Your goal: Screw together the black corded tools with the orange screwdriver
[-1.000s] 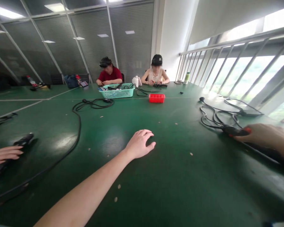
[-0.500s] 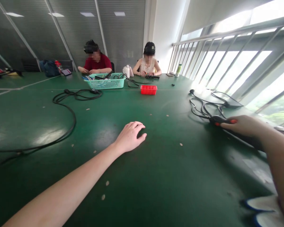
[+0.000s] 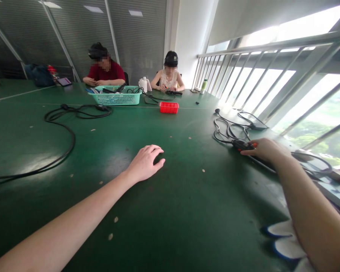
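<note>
My left hand (image 3: 146,162) rests on the green table (image 3: 181,211), fingers loosely spread and slightly curled, with nothing in it. At the right, my right hand (image 3: 268,151) is closed over a black corded tool (image 3: 239,144) with orange-red parts. The hand hides most of the tool, so its exact kind cannot be made out. From its far end a black cord (image 3: 229,130) runs in loops across the table. Below my right forearm lie white gloves (image 3: 287,241) with blue edging, partly covered by the arm.
A turquoise basket (image 3: 117,99) full of tools and a red divided box (image 3: 169,108) stand ahead. Another black cable (image 3: 70,130) loops at the left. Two people sit at the far side. A metal railing (image 3: 260,88) borders the right, with a green bottle (image 3: 203,86) near it.
The view has turned somewhat to the right, so everything sits further left in the picture. My right hand stays on the black tool; my left hand keeps its pose on the table.
</note>
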### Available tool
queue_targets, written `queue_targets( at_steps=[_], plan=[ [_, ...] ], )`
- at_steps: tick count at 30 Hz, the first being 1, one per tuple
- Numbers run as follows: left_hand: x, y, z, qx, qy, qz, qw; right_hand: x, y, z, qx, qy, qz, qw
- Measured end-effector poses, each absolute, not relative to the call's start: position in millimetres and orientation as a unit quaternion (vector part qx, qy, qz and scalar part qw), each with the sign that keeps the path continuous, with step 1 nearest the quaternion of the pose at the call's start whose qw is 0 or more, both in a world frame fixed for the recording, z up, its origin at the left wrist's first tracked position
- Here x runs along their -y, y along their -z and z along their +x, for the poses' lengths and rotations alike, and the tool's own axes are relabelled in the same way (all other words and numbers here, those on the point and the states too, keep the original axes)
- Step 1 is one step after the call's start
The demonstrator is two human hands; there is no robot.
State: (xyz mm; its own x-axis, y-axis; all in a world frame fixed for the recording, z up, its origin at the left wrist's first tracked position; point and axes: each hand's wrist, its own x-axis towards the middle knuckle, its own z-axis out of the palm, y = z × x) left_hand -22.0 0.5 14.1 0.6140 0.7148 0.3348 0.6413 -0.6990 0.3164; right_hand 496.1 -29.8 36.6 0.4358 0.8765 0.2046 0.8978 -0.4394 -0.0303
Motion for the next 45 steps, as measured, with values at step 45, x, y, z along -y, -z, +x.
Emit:
queue_targets(
  at_steps=[45],
  plan=[
    [2, -15, -21, -0.390, -0.204, 0.895, 0.074, 37, -69, 425, 0.411, 0.240, -0.824, 0.307]
  ],
)
